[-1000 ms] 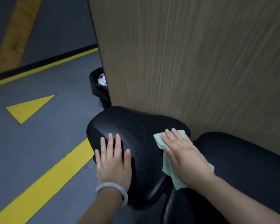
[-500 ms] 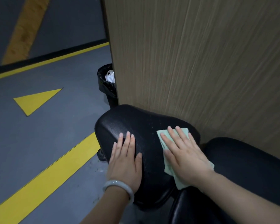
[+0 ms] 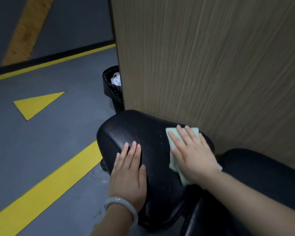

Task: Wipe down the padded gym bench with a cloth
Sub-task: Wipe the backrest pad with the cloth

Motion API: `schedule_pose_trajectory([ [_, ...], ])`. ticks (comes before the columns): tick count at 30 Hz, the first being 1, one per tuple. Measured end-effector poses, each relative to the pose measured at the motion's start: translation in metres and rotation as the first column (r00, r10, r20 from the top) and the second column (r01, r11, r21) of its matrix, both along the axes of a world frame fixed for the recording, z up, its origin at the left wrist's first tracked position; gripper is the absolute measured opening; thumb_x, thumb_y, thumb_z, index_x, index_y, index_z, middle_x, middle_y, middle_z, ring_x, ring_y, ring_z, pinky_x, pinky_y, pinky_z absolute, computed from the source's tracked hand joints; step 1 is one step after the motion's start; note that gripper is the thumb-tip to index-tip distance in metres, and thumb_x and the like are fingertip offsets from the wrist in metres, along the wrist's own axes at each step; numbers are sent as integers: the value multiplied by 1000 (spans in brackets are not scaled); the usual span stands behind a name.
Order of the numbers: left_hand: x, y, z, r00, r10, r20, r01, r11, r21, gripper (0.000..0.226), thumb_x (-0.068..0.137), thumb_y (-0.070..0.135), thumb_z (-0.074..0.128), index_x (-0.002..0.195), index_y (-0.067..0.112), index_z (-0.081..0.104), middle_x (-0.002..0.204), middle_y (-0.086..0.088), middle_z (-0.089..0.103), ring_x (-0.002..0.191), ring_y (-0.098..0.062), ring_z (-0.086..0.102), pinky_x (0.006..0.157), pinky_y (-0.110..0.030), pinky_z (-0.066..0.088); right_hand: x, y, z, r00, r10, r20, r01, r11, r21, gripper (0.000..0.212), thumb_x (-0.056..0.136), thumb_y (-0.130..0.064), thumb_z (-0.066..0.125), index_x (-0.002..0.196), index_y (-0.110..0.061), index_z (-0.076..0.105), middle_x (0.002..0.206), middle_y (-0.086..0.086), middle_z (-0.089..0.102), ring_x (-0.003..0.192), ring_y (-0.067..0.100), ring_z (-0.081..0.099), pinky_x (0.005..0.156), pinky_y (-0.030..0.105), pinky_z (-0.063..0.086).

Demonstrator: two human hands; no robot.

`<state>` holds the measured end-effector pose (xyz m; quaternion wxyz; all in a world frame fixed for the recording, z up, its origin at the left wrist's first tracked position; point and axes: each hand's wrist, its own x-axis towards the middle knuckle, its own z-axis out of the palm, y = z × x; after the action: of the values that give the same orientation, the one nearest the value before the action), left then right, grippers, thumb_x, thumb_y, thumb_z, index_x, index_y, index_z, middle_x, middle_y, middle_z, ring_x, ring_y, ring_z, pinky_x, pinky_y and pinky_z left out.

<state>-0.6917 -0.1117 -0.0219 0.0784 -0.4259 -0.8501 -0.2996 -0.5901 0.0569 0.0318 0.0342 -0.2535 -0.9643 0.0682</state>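
Observation:
The black padded seat pad [image 3: 140, 133] of the gym bench fills the lower middle of the head view, with a second black pad [image 3: 266, 172] to its right. My right hand [image 3: 192, 155] lies flat on a pale green cloth [image 3: 173, 138], pressing it onto the pad's right half near the wall. Flat on the left half of the pad, fingers together, rests my left hand [image 3: 129, 174], with a pale bangle on its wrist. It holds nothing.
A wood-grain wall panel [image 3: 211, 65] stands right behind the bench. A black bin [image 3: 111, 86] with a liner and white rubbish sits at the panel's left corner. The grey floor [image 3: 41, 150] on the left carries yellow stripes and a yellow triangle.
My right hand and the cloth have slid a little forward on the pad toward the wall. My left hand stays flat on the pad. The view has shifted slightly.

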Motion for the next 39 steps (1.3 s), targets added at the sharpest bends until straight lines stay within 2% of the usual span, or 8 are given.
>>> schedule_pose_trajectory([
  [6,1,1,5,1000,2,20,-2,1000,-15,54,91,28,31,137,6,50,146,-4,43,139,-16,25,114,-33,11,17,-8,0,994,111,14,-110,993,-41,84,78,-68,-26,150,-43,9,157,-15,-8,142,6,-20,115,33,-12],
  [11,-2,2,-2,1000,20,5,-20,1000,19,53,91,26,32,137,8,51,145,-2,45,139,-15,26,113,-34,13,-35,27,6,995,-34,92,40,998,-53,52,100,-48,11,151,-40,6,161,-9,-3,146,10,-11,119,36,-6],
  [16,-1,2,-2,1000,20,23,-21,999,48,53,90,24,31,135,6,53,144,-4,47,138,-16,27,114,-33,13,-30,6,7,995,-16,102,15,1000,7,57,96,-48,3,152,-36,4,161,-7,-3,147,13,-10,118,38,-8],
  [21,-1,0,2,1000,-5,28,4,999,42,53,91,23,30,136,4,51,144,-6,47,138,-17,27,113,-34,14,16,-48,0,987,162,-24,-160,985,65,51,96,-42,27,143,-28,40,150,3,39,140,26,33,112,46,19],
  [24,-1,1,2,999,-11,44,8,997,71,53,89,23,32,135,4,51,144,-5,46,138,-17,28,114,-34,14,7,-38,4,990,142,6,-142,990,-17,53,95,-48,21,144,-34,37,154,-1,32,145,23,22,115,47,19],
  [28,-2,1,-1,999,-13,33,10,995,97,52,89,21,33,134,4,53,142,-5,48,136,-18,31,114,-34,15,-46,0,8,996,20,92,-17,999,-35,56,96,-50,4,151,-41,5,161,-8,-4,147,14,-11,118,38,-7],
  [34,-2,2,-2,999,-3,47,-2,995,103,53,89,21,32,135,5,52,143,-3,47,138,-17,30,115,-33,14,-57,-3,5,993,-24,115,21,999,28,52,100,-44,8,151,-38,1,161,-7,-5,147,14,-11,119,39,-7],
  [39,-1,0,3,998,-9,66,4,998,69,54,89,22,30,136,4,51,144,-6,47,139,-18,28,114,-35,14,1,-49,-2,999,36,7,-37,998,44,55,97,-45,15,147,-32,33,155,0,29,145,23,20,118,41,9],
])
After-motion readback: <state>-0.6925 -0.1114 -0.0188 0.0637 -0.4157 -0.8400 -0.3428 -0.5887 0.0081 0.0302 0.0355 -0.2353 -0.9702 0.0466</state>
